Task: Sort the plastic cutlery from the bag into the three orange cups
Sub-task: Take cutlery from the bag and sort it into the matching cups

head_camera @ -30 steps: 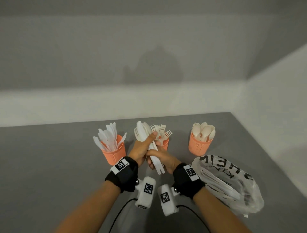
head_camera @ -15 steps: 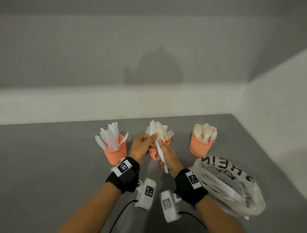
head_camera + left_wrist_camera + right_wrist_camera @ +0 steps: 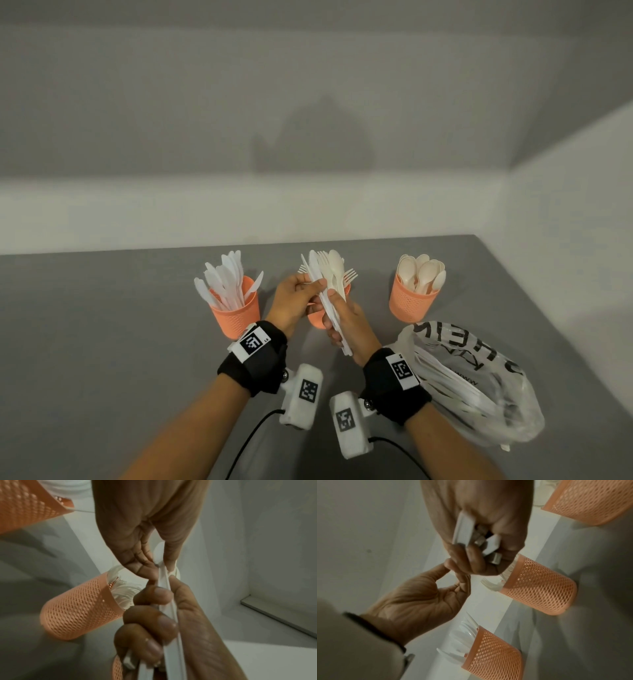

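A bare staged work corner, more like a recording setup than a lived-in home or kitchen.

A plain grey tabletop [image 3: 85, 342] sits tight in the angle of two unmarked pale walls [image 3: 308, 120], with a lighter band running along their base and nothing hung or shelved on them. On the table stand only three matching orange mesh cups [image 3: 412, 305] of white plastic cutlery and a crumpled printed carrier bag [image 3: 479, 387]. The person's wrists carry black straps with square coded markers [image 3: 252, 342] and white camera units [image 3: 303, 394] trailing black cables, which points to a data-collection station.
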`<control>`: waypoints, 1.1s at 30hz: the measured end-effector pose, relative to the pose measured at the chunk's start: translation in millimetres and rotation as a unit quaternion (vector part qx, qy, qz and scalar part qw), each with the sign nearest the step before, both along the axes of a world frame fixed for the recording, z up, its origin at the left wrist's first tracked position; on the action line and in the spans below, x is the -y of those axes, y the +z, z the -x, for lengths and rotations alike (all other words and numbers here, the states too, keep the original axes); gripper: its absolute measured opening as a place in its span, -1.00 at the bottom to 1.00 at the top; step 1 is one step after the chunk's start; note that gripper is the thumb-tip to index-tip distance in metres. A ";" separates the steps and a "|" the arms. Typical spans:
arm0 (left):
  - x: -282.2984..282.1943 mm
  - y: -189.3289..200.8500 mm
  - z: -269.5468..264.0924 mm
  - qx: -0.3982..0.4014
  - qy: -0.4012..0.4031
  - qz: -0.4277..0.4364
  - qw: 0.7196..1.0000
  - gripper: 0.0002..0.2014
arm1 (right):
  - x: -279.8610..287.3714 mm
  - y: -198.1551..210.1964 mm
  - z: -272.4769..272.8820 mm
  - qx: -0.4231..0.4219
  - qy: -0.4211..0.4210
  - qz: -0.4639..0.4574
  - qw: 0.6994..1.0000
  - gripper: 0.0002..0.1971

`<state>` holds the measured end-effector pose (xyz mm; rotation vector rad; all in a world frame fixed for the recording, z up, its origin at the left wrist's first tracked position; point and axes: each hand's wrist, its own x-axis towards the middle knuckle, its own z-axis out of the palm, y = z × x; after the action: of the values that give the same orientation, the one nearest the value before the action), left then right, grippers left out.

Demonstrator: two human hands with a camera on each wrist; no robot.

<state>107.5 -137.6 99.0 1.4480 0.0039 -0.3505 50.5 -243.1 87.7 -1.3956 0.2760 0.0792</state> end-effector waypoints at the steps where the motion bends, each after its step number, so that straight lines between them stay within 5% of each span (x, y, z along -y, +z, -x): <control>1: -0.4 1.0 0.0 0.001 0.000 -0.004 1.000 -0.75 | -0.8 -0.8 0.3 -0.002 -0.002 -0.004 1.000 -0.63; 7: -3.3 3.2 1.2 0.023 0.005 -0.049 0.999 -0.91 | -8.3 -1.4 -0.2 0.000 -0.008 0.006 1.000 -0.64; 15: -13.1 3.9 -1.4 -0.034 -0.027 0.049 0.998 -0.82 | 2.2 6.4 0.1 -0.045 0.057 -0.024 0.997 -0.59; 24: -11.8 10.7 -3.0 -0.069 -0.033 0.034 0.996 -0.96 | 6.4 1.8 4.7 -0.040 0.052 0.015 0.998 -0.57; 27: -17.6 21.2 0.4 -0.032 -0.011 0.027 0.999 -0.95 | 7.5 -2.6 3.6 -0.026 0.027 0.001 0.999 -0.57; 30: -37.5 34.3 -7.4 0.069 0.097 -0.007 0.993 -0.91 | 10.3 -4.8 4.1 -0.023 0.008 -0.026 0.999 -0.72; 33: -68.7 47.8 -21.8 0.254 0.208 -0.135 0.935 -0.65 | 12.5 -5.1 5.0 -0.020 0.007 -0.015 1.000 -0.79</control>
<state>129.4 -69.0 146.9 1.7274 -0.0599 0.3925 45.5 -255.6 82.7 -1.3678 0.2977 0.1215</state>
